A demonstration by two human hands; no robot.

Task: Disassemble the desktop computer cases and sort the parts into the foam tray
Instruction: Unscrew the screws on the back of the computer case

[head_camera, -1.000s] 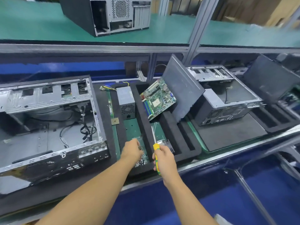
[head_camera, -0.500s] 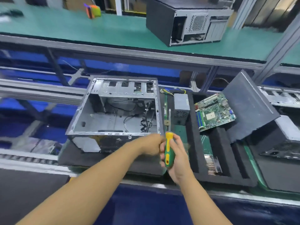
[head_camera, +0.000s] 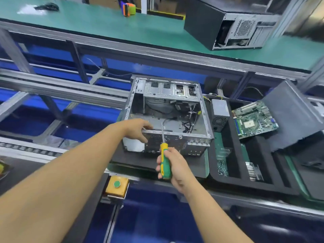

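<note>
An open grey computer case [head_camera: 168, 95] lies on a black mat at the middle, with loose cables inside. My left hand [head_camera: 138, 128] grips the near top edge of the case. My right hand [head_camera: 172, 165] holds a green and yellow screwdriver [head_camera: 164, 162], whose shaft points up over the case's front edge. To the right lies the black foam tray [head_camera: 236, 172]. In its slots sit a grey power supply [head_camera: 220, 111], a green motherboard [head_camera: 254, 120], some screws [head_camera: 221, 168] and a small labelled part [head_camera: 252, 171]. A grey side panel [head_camera: 291, 113] leans behind the motherboard.
A yellow box with a green button [head_camera: 117, 186] sits at the bench's front edge. Another black computer case [head_camera: 226, 23] stands on the upper green shelf, with an orange and green object [head_camera: 128, 8] farther left. Metal frame rails run along the left.
My view has swung left. My left hand left the tray's screw slot and took hold of the case's near edge. My right hand came over with the screwdriver to the case front.
</note>
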